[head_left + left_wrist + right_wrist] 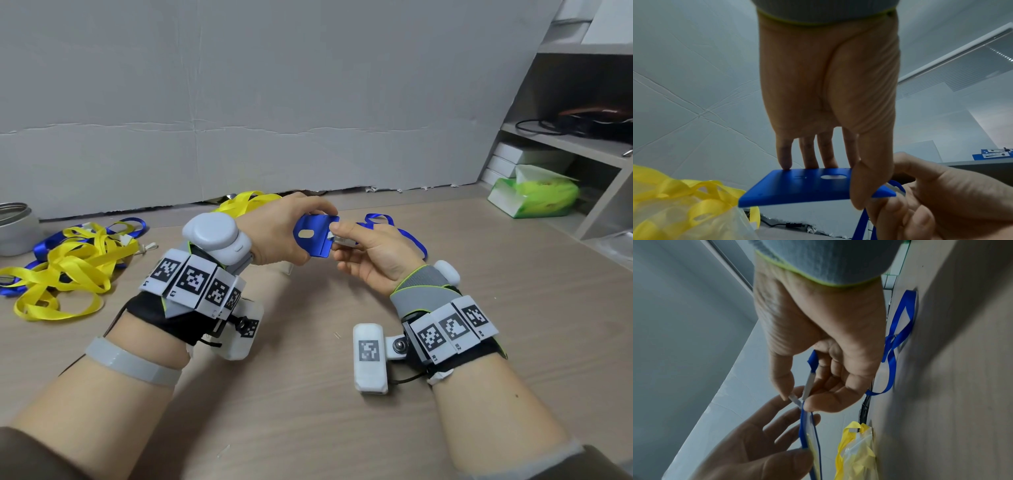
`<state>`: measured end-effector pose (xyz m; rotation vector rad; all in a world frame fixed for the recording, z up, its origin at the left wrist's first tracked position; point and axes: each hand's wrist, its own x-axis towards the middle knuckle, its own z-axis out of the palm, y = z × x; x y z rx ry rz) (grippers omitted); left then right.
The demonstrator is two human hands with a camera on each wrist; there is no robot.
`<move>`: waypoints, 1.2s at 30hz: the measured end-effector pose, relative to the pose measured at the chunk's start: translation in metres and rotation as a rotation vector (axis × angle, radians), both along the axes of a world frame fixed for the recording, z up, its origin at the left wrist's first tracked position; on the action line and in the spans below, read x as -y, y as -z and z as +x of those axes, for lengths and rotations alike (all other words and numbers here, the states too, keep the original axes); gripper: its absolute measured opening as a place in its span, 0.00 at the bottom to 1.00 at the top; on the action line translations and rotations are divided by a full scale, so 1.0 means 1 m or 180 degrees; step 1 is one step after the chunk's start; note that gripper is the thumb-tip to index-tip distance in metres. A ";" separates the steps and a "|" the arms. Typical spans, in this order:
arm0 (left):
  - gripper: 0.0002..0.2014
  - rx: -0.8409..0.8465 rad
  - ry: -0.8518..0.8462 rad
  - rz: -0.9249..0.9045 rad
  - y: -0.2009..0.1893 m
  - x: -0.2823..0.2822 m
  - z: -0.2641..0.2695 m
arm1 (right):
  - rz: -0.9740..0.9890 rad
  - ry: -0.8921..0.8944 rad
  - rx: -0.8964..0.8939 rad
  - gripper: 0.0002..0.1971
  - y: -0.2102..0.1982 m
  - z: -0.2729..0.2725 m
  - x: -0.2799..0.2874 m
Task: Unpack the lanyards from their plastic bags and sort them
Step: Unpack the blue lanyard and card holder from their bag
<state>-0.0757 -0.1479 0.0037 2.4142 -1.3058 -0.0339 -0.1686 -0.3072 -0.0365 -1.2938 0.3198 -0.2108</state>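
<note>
My left hand (291, 233) grips a blue badge holder (313, 240) above the table, fingers on its far edge and thumb on the near face (807, 186). My right hand (363, 253) pinches the white clip (342, 238) at the holder's right edge between thumb and forefinger (807, 386). The blue lanyard strap (407, 236) trails from the clip behind my right hand onto the table (898, 337). A tangled pile of yellow and blue lanyards (68, 263) lies at the left. Yellow lanyards in a clear plastic bag (246, 202) lie behind my left hand (684, 203).
A grey cardboard wall (239, 120) closes the back of the table. A metal container (15, 229) stands at the far left edge. At the right stands a shelf unit (582, 144) with white boxes, cables and a green tissue pack (537, 198).
</note>
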 end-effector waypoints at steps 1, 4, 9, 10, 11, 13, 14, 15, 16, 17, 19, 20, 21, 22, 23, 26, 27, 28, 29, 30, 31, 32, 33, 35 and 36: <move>0.35 -0.0037 -0.0001 -0.0007 0.000 0.000 0.001 | 0.0019 0.0007 -0.0010 0.07 0.000 0.000 0.000; 0.36 -0.0073 -0.0056 -0.0029 0.000 -0.003 0.002 | 0.0078 0.0015 -0.0006 0.06 -0.001 0.000 0.001; 0.35 -0.0051 -0.0133 -0.0088 -0.001 -0.004 0.004 | 0.0155 0.0013 0.0051 0.05 -0.001 0.000 0.001; 0.35 -0.0082 -0.0119 -0.0105 -0.001 -0.005 0.004 | 0.0162 0.0015 0.0062 0.05 0.000 0.000 0.001; 0.35 -0.0111 -0.0116 -0.0110 -0.001 -0.005 0.004 | 0.0163 0.0008 0.0073 0.05 0.000 0.001 0.001; 0.35 -0.0143 -0.0123 -0.0120 -0.002 -0.005 0.003 | 0.0148 -0.0027 0.0109 0.04 0.000 0.001 0.001; 0.35 -0.0161 -0.0120 -0.0137 -0.002 -0.006 0.004 | 0.0142 -0.0045 0.0130 0.04 0.001 0.000 0.001; 0.35 -0.0186 -0.0120 -0.0151 -0.003 -0.006 0.004 | 0.0142 -0.0059 0.0147 0.04 0.001 0.001 0.001; 0.36 -0.0208 -0.0121 -0.0158 -0.003 -0.007 0.004 | 0.0146 -0.0068 0.0159 0.03 0.001 0.000 0.001; 0.36 -0.0221 -0.0119 -0.0160 -0.003 -0.007 0.005 | 0.0151 -0.0071 0.0169 0.03 0.001 0.000 0.001; 0.36 -0.0201 -0.0119 -0.0146 -0.003 -0.007 0.005 | 0.0145 -0.0060 0.0176 0.03 0.002 0.001 0.001; 0.36 -0.0180 -0.0123 -0.0126 -0.004 -0.007 0.005 | 0.0129 -0.0047 0.0174 0.03 0.002 0.001 0.001; 0.36 -0.0158 -0.0120 -0.0104 -0.004 -0.007 0.005 | 0.0110 -0.0030 0.0175 0.03 0.002 0.001 0.001; 0.36 -0.0134 -0.0108 -0.0087 -0.004 -0.007 0.005 | 0.0091 -0.0009 0.0177 0.03 0.003 0.001 0.001; 0.36 -0.0112 -0.0107 -0.0073 -0.004 -0.007 0.004 | 0.0076 0.0014 0.0183 0.03 0.003 0.001 0.001; 0.36 -0.0034 -0.0143 -0.0051 -0.004 -0.006 0.003 | 0.0026 0.0062 0.0240 0.03 0.002 0.001 0.002; 0.35 -0.0032 -0.0148 -0.0047 -0.003 -0.005 0.003 | 0.0013 0.0066 0.0260 0.03 0.002 0.001 0.002; 0.35 -0.0052 -0.0144 -0.0047 -0.003 -0.005 0.002 | 0.0009 0.0069 0.0278 0.03 0.001 0.001 0.002; 0.34 -0.0088 -0.0129 -0.0056 -0.003 -0.005 0.002 | 0.0013 0.0073 0.0292 0.03 0.001 0.001 0.002; 0.34 -0.0130 -0.0114 -0.0071 -0.003 -0.005 0.002 | 0.0023 0.0078 0.0302 0.03 0.000 0.001 0.001; 0.34 -0.0160 -0.0105 -0.0081 -0.003 -0.005 0.002 | 0.0040 0.0087 0.0310 0.04 0.000 0.001 0.001; 0.34 -0.0168 -0.0106 -0.0079 -0.003 -0.005 0.002 | 0.0065 0.0099 0.0321 0.04 0.000 0.001 0.001; 0.34 -0.0159 -0.0121 -0.0074 -0.004 -0.005 0.001 | 0.0103 0.0121 0.0334 0.05 0.000 0.001 0.002; 0.34 -0.0130 -0.0194 -0.0047 -0.004 -0.005 -0.001 | 0.0192 0.0181 0.0357 0.06 0.000 0.002 0.002; 0.34 -0.0141 -0.0245 -0.0039 -0.003 -0.005 -0.002 | 0.0241 0.0210 0.0361 0.05 0.001 0.002 0.002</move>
